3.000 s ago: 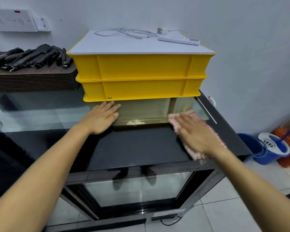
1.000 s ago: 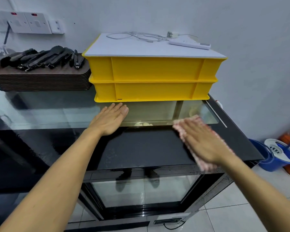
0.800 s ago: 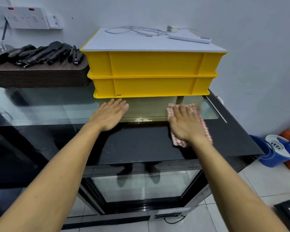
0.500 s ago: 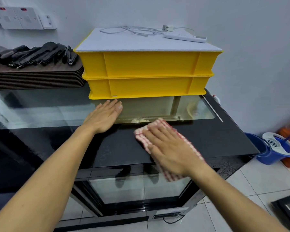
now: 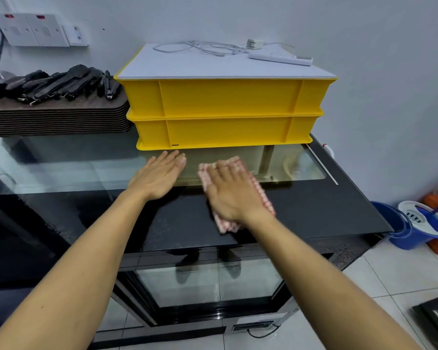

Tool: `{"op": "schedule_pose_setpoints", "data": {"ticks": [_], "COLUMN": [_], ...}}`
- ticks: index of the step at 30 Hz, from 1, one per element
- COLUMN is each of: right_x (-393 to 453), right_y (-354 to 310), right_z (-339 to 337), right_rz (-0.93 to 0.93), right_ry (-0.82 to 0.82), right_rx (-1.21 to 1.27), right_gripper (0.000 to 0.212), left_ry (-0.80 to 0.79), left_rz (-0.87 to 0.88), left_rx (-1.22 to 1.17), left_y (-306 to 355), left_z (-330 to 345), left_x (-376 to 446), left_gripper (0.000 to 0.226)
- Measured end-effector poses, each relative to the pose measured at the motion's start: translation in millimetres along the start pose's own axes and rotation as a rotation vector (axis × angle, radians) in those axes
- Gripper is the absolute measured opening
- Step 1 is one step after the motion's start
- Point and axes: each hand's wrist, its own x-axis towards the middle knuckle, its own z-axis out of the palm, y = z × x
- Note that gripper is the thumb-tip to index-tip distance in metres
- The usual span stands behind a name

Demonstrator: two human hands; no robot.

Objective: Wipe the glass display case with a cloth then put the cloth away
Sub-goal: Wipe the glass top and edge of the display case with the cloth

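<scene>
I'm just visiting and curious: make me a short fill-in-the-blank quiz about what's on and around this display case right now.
1. The right hand presses a red-and-white checked ____ flat on the display case.
2. The two stacked crates are ____ in colour.
3. The left hand lies flat, holding ____.
4. The mop bucket on the floor is ____.

Missing words: cloth; yellow; nothing; blue

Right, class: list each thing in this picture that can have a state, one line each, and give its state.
cloth: spread flat on the case top, under the right hand
right hand: fingers straight, pressing the cloth
left hand: flat on the top, holding nothing
glass display case: front panels closed
yellow crates: stacked two high, covered by a white board
trays: stacked
mop bucket: upright on the floor
</scene>
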Motion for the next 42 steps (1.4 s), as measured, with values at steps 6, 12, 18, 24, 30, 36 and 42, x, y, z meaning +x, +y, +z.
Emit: {"op": "schedule_pose_setpoints", "data": {"ticks": [6,12,18,24,30,36,42], "right_x": [-80,8,52,-51,-9,47,-38], "right_y": [54,131,-9,-19,109,12,-29], "right_z": [-12,-33,0,5,-28,-8,5], "right_rz": [-0.164,0.290,0.106,-0.260,0.124,0.154,-0.140], "right_ry": [-0.018,0.042,-0.003,-0.016,0.000,0.015,-0.010], "right_rx": [-0.038,-0.033,0.001,-0.002,-0.088,-0.011,0.008], "right_gripper": [0.070,0.062,0.065,0.066,0.079,0.068,0.059], "left_ry": [0.003,0.002,0.023,0.010,-0.002,0.030,0.017], "left_rz": [0.007,0.001,-0.036,-0.044,-0.010,-0.058,-0.047], "left_rx": [0.014,0.019,-0.097,-0.120,-0.017,-0.116,-0.127], "left_y": [-2,1,-5,-10,-1,0,-12], "left_z": [2,1,-1,-3,-3,-4,-2], "left_x": [1,2,4,6,3,3,7], "left_gripper": [0.076,0.069,0.070,0.068,0.064,0.068,0.083]}}
